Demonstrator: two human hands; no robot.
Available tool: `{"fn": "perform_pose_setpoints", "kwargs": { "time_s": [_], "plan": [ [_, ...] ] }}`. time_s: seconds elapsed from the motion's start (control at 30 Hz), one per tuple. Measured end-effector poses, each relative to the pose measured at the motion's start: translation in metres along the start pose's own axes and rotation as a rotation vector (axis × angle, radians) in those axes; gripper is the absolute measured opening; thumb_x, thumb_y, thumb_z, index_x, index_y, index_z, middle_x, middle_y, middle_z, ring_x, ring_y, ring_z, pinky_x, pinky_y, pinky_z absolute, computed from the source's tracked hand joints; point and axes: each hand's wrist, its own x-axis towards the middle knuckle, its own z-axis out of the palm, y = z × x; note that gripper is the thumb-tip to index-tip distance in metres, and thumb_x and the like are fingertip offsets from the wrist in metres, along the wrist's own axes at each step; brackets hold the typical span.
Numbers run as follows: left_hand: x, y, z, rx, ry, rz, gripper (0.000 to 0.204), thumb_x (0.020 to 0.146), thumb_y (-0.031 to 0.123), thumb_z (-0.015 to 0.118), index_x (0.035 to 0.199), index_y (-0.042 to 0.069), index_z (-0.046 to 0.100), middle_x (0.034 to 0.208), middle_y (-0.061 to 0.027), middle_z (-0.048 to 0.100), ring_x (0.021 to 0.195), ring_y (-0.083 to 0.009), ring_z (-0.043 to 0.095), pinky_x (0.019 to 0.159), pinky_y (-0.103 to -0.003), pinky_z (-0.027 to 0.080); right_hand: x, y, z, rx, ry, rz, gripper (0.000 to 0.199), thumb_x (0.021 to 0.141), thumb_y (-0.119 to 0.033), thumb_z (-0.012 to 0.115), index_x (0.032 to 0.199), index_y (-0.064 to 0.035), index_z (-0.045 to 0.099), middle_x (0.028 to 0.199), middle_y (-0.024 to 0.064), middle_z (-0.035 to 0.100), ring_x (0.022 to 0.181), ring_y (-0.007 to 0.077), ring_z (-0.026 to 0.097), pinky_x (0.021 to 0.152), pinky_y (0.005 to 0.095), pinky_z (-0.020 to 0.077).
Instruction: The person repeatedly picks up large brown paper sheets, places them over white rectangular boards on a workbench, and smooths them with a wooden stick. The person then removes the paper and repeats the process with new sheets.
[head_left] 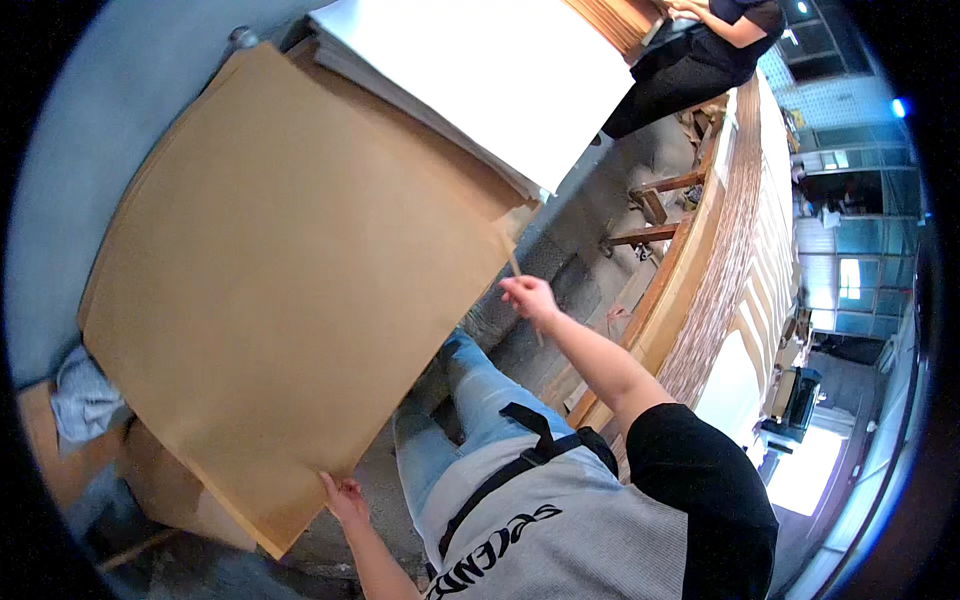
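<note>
A large brown paper sheet (290, 260) lies on top of a stack of similar sheets in front of me, to the left. My left hand (347, 498) is at its near edge, close to the lower corner, thumb against the border and fingers curled; the edge appears pinched there. Beside the sheet's right corner, my right hand (530, 298) is closed around a thin, light-brown stick (513, 259). The stick's upper end is by the paper edge, and its lower end points down past my fist.
Behind the brown sheets rises a stack of white sheets (490, 80). A long bench (735, 210) carrying fanned brown and white strips runs along the right. Another person in dark clothes (690, 65) sits at the far end. A crumpled grey cloth (85, 395) lies at left.
</note>
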Motion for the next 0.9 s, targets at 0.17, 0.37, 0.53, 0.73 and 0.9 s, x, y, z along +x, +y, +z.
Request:
{"fn": "perform_pose_setpoints", "kwargs": {
  "time_s": [0.17, 0.37, 0.53, 0.73, 0.9],
  "plan": [
    [-0.012, 0.007, 0.064, 0.021, 0.089, 0.077, 0.033, 0.083, 0.039, 0.055, 0.101, 0.011, 0.052, 0.069, 0.0003, 0.05, 0.054, -0.0114, 0.046, 0.049, -0.024, 0.033, 0.129, -0.048, -0.11, 0.056, 0.385, -0.213, 0.017, 0.077, -0.022, 0.066, 0.081, -0.0057, 0.064, 0.067, -0.0009, 0.059, 0.051, 0.0044, 0.048, 0.049, 0.0188, 0.0401],
    [-0.016, 0.014, 0.042, 0.101, 0.204, -0.035, 0.033, 0.083, 0.04, 0.055, 0.098, 0.01, 0.054, 0.068, -0.001, 0.054, 0.054, -0.0124, 0.049, 0.047, -0.024, 0.037, 0.179, -0.063, -0.147, -0.34, 0.34, -0.452, 0.021, 0.071, -0.021, 0.07, 0.084, -0.0053, 0.066, 0.066, 0.0011, 0.061, 0.06, 0.0089, 0.055, 0.058, 0.0235, 0.0453],
    [-0.023, 0.021, 0.052, 0.097, 0.305, -0.022, 0.033, 0.083, 0.04, 0.055, 0.099, 0.011, 0.054, 0.073, -0.002, 0.058, 0.054, -0.0128, 0.052, 0.046, -0.023, 0.041, 0.192, -0.086, -0.151, -0.325, 0.163, -0.197, 0.018, 0.076, -0.015, 0.065, 0.083, 0.0005, 0.062, 0.073, 0.0041, 0.061, 0.064, 0.0087, 0.056, 0.061, 0.023, 0.0448],
    [-0.02, 0.018, 0.045, 0.057, 0.282, -0.019, 0.03, 0.084, 0.038, 0.054, 0.101, 0.013, 0.052, 0.075, -0.0006, 0.059, 0.054, -0.0133, 0.053, 0.047, -0.024, 0.042, 0.212, -0.088, -0.173, -0.23, -0.01, -0.159, 0.019, 0.079, -0.014, 0.061, 0.088, 0.002, 0.061, 0.073, 0.0038, 0.062, 0.064, 0.009, 0.056, 0.063, 0.0233, 0.0452],
    [-0.012, 0.006, 0.034, 0.082, 0.236, -0.064, 0.026, 0.086, 0.034, 0.052, 0.101, 0.013, 0.052, 0.077, -0.0005, 0.059, 0.056, -0.0144, 0.054, 0.047, -0.025, 0.042, 0.198, -0.116, -0.173, -0.342, -0.012, -0.151, 0.021, 0.078, -0.017, 0.063, 0.089, 0.0008, 0.061, 0.075, 0.004, 0.062, 0.07, 0.0099, 0.057, 0.067, 0.024, 0.045]
  ]
}}
